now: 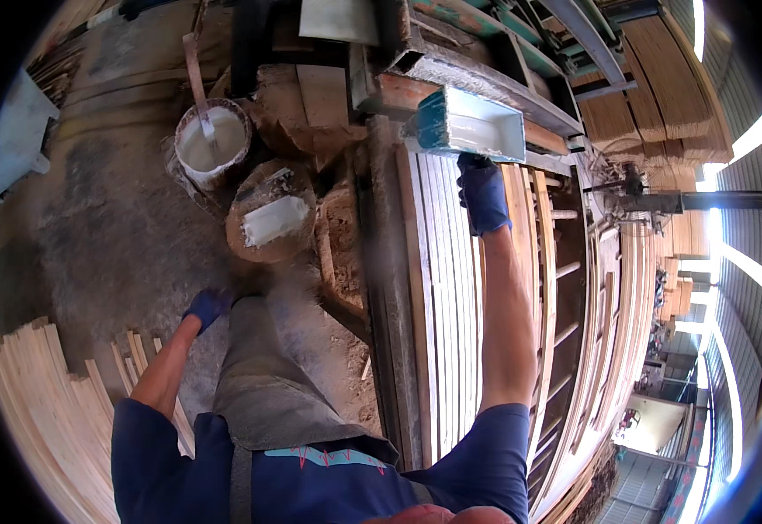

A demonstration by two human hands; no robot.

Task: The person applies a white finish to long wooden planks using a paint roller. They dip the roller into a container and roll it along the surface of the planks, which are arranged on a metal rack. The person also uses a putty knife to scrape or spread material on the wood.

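My right hand (483, 196), in a dark blue glove, is closed at the near side of a blue, open-topped rectangular box (434, 122). The inside of the box is coated white, and it is held out over the machine frame just past long pale wood strips (438, 288) lying side by side. My fingers hide the part they grip. My left hand (209, 307), also gloved in blue, hangs low beside my apron (267, 375). Its fingers are too dark and small to make out.
A bucket of white liquid (214, 144) with a stick in it stands on the floor ahead. Near it is a round lid-like top (269, 214) with a white patch. Wood strips (49, 410) are stacked at my left. Metal machine frames (486, 74) and wood stacks (661, 79) lie beyond.
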